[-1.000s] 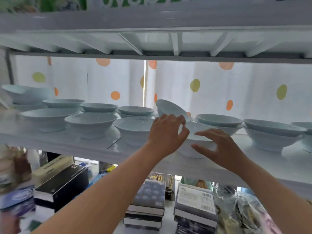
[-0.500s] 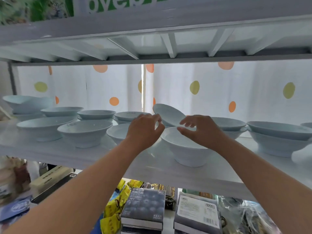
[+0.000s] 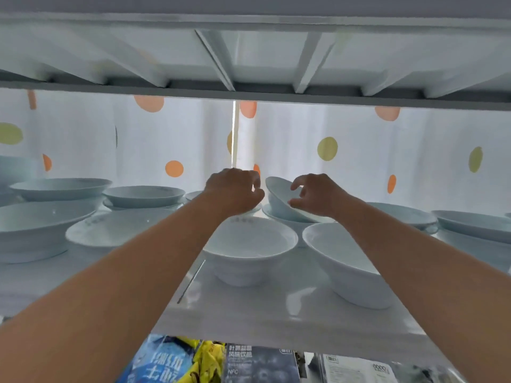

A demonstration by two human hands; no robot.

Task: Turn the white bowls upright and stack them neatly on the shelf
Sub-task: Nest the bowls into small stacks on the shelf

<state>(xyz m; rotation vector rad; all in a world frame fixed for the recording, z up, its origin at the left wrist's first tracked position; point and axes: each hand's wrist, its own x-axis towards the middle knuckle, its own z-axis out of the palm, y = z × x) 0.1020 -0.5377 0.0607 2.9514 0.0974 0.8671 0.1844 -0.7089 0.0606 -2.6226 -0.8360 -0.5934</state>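
Both hands have reached deeper since 0.5 s ago | right hand [image 3: 318, 197] fingers on tilted bowl [image 3: 279, 197] leaning at shelf [image 3: 276, 308] back, grip seemingly loose | left hand [image 3: 235, 192] curled, empty | level it, seat squarely in bowl beneath.

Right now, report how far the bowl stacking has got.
Done: most bowls sit upright, some already nested at the left and right. In hand: the right hand is at the tilted bowl in the back row; the left hand hovers beside it. Left: the front bowls stand single, unstacked.
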